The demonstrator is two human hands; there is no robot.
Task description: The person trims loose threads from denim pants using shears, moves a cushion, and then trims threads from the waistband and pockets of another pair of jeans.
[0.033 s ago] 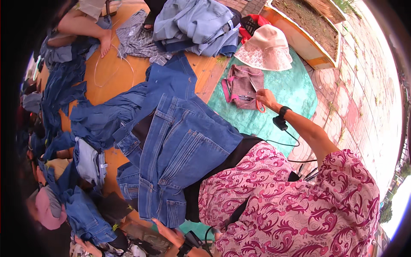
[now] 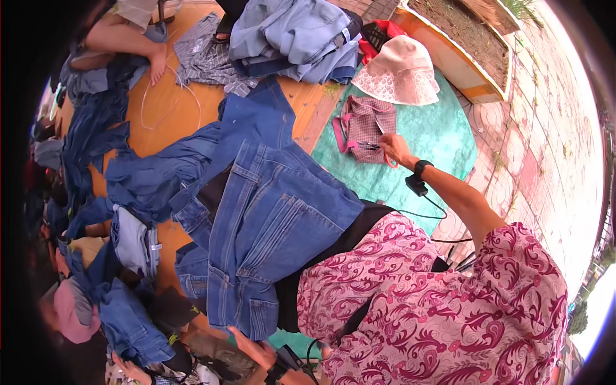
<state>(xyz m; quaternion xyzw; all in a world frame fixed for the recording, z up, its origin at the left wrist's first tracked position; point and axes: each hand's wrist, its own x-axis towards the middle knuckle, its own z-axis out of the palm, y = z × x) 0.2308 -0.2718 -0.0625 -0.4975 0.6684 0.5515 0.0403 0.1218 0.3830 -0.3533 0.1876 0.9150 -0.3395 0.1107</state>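
My right hand is closed round a pair of scissors with orange handles, a pale blade pointing away over a checked pouch with pink trim. The pouch lies on a green mat, and thin metal parts show at its near edge. Blue jeans are spread across my lap, waistband to the left and back pockets up. At their lower edge, my left hand has its fingers stretched out along the denim; some fingertips are partly hidden.
More denim lies over the orange board. Folded light-blue jeans are stacked at the back, beside a pink sun hat. A soil-filled planter box stands far right. Another person's bare foot rests at far left.
My right hand has shifted slightly left with the scissors over the pouch. The jeans and my left hand look unchanged.
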